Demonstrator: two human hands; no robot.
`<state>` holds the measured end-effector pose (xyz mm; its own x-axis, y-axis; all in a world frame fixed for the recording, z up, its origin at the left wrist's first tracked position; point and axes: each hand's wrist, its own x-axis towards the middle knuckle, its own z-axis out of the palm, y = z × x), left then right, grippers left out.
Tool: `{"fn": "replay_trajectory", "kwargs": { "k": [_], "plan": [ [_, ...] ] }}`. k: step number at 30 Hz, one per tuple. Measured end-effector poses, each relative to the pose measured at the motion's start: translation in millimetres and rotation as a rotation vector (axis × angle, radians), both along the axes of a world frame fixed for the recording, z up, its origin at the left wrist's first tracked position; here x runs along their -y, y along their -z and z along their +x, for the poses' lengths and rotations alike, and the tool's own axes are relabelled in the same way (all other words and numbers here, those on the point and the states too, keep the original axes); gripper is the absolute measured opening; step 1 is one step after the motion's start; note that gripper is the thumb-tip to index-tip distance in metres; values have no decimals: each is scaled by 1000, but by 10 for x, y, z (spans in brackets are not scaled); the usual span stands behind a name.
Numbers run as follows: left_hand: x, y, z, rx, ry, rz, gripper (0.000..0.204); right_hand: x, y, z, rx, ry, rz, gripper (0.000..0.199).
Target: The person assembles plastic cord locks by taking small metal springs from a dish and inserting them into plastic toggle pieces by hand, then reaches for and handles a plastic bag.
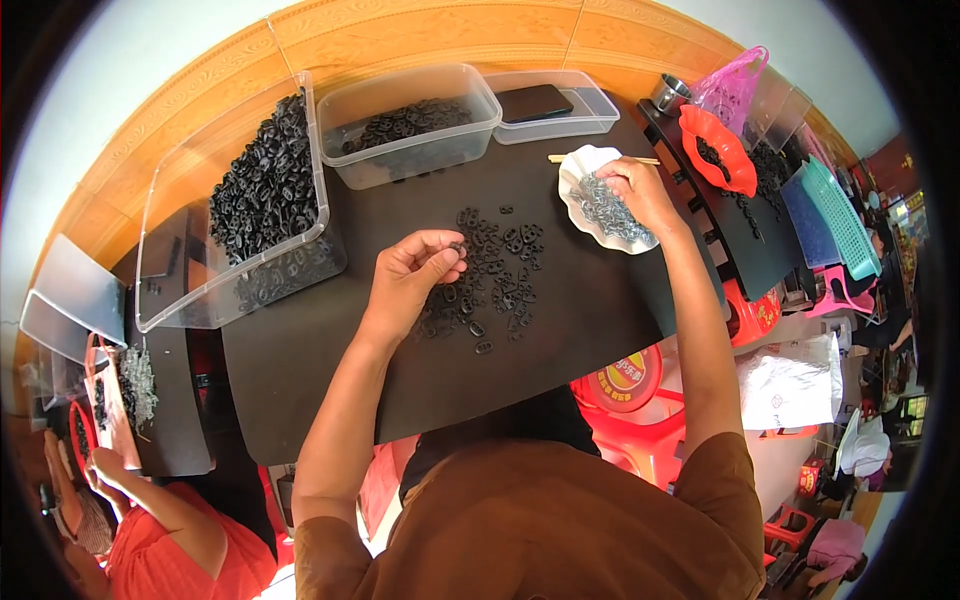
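Note:
My left hand (412, 278) is closed in a pinch on a small black oval plastic piece (457, 248), held just over the table at the middle. Beneath and beside it spreads a loose pile of black oval ring-like pieces (512, 290). Over to the right, my right hand (640, 195) dips its fingertips into a white scalloped dish (570, 190) of small silvery bits (605, 210). Those fingers are drawn together; whatever is between them is too small to make out.
Behind the pile stand a large clear bin (322, 160) heaped with black pieces, a second clear tub (410, 165) and a shallow tray (560, 130) holding a dark flat object. Wooden sticks (557, 158) lie by the dish. A person in red (190, 545) sits at the left; red stools (640, 430) stand at the right.

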<state>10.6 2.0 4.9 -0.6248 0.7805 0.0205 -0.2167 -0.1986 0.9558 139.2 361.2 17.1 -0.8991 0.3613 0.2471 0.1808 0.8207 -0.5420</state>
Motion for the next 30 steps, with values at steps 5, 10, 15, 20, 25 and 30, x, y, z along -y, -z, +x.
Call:
{"fn": "replay_trajectory", "kwargs": {
  "k": [5, 10, 15, 20, 25, 30],
  "plan": [
    [-2, -6, -1, -1, -20, -8, 17, -61, 30, 39, 44, 7, -39, 22],
    [7, 6, -12, -2, -24, -13, 17, -38, 23, 65, 42, -20, -10, 24],
    [24, -10, -12, 52, -19, -4, 18, 9, -66, 66, 115, 29, -61, 11],
    [12, -12, -17, 169, 11, 71, 18, -7, -39, 104, -47, -29, 5, 14],
    [18, -36, -7, 217, 28, 76, 16, 413, -256, -16, -128, -84, -429, 8],
    [14, 0, -23, 224, 12, 94, 14, 1389, -383, -268, -110, -270, -691, 13]
  ]
}}
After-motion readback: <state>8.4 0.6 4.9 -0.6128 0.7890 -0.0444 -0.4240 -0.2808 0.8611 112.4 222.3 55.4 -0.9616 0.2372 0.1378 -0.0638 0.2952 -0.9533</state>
